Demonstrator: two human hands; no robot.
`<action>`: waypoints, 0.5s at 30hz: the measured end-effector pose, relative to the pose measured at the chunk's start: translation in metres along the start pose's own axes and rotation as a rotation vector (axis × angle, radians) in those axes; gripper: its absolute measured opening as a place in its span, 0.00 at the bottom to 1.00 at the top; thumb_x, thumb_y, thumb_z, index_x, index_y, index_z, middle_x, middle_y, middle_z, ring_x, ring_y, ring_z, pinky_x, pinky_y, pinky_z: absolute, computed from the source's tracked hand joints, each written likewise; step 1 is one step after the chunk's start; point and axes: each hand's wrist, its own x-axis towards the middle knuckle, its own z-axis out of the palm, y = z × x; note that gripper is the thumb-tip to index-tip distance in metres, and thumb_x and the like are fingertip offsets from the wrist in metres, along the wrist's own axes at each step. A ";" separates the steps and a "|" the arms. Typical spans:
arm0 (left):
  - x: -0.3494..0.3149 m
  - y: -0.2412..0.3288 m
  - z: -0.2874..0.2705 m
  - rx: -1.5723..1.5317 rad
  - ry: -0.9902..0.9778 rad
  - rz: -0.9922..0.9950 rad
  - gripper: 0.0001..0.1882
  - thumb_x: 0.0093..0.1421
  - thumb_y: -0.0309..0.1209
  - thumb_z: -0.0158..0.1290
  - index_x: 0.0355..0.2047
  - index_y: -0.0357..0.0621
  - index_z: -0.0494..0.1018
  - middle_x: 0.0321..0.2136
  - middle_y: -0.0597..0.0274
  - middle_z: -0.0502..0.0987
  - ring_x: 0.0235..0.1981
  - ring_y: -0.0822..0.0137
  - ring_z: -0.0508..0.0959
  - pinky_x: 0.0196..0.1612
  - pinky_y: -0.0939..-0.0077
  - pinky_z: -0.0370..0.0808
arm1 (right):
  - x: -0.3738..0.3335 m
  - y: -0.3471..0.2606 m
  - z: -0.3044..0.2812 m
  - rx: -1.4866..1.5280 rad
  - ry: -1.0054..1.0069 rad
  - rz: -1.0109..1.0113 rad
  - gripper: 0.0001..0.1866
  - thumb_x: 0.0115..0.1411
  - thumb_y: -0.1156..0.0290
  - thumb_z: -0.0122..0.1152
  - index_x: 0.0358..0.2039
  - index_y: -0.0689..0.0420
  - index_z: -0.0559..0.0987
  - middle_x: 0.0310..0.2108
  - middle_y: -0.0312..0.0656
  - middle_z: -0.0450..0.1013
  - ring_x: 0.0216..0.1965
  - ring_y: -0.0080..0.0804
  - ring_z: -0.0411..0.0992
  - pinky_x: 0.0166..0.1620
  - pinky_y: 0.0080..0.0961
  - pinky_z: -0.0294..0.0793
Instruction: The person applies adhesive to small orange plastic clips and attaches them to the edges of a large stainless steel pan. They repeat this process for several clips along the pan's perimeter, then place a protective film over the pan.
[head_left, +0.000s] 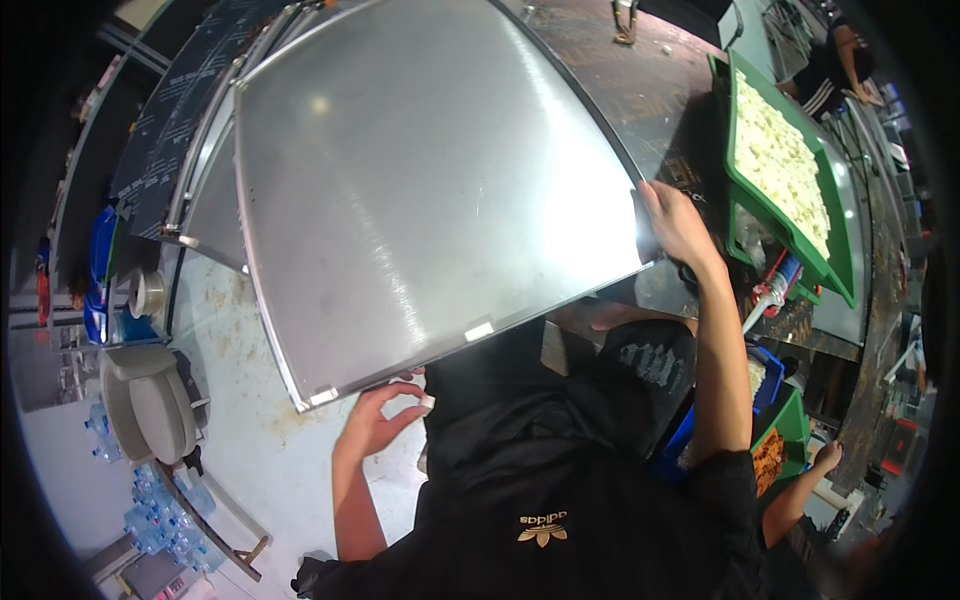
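A large flat silver metal panel (400, 190) with a thin dark rim lies tilted in front of me, its near edge over my lap. My right hand (682, 228) grips the panel's right edge close to the near corner, with the fingers partly hidden. Just below the near edge, my left hand (375, 422) pinches a small white block (428, 402) between thumb and finger. One white piece (480, 330) sits on the panel along the near edge. Another pale piece (322, 397) is at the near left corner.
On the right, a green tray (840, 265) holds many whitish pieces, with a sealant gun (772, 290) beside it. Blue and green bins (797, 425) stand lower right, near another person's arm (795, 505). A chair (150, 405) and water bottles (165, 510) are at left.
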 end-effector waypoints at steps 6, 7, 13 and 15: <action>-0.022 -0.001 -0.074 0.092 -0.229 -0.073 0.11 0.58 0.23 0.66 0.41 0.39 0.81 0.44 0.57 0.83 0.47 0.61 0.81 0.54 0.67 0.75 | -0.073 -0.003 0.037 0.238 0.187 0.014 0.24 0.76 0.57 0.47 0.50 0.68 0.79 0.39 0.49 0.80 0.43 0.39 0.78 0.51 0.35 0.74; -0.031 0.001 -0.082 0.114 -0.309 -0.067 0.12 0.56 0.21 0.66 0.41 0.41 0.80 0.43 0.59 0.83 0.46 0.61 0.81 0.53 0.68 0.76 | -0.083 0.002 0.041 0.323 0.130 0.107 0.25 0.77 0.56 0.46 0.52 0.67 0.79 0.40 0.47 0.79 0.43 0.35 0.76 0.52 0.31 0.73; -0.035 0.063 -0.077 0.166 -0.189 0.019 0.14 0.50 0.21 0.69 0.38 0.42 0.82 0.37 0.63 0.80 0.39 0.64 0.80 0.44 0.69 0.76 | -0.129 0.032 0.066 0.693 0.065 0.362 0.25 0.76 0.55 0.52 0.54 0.66 0.79 0.40 0.32 0.76 0.40 0.16 0.69 0.47 0.15 0.68; -0.024 0.084 -0.056 0.182 -0.122 0.141 0.15 0.48 0.22 0.70 0.38 0.43 0.83 0.36 0.63 0.80 0.38 0.64 0.80 0.41 0.70 0.76 | -0.133 0.037 0.070 0.685 0.050 0.418 0.24 0.76 0.55 0.51 0.54 0.65 0.79 0.39 0.32 0.76 0.39 0.16 0.68 0.45 0.15 0.69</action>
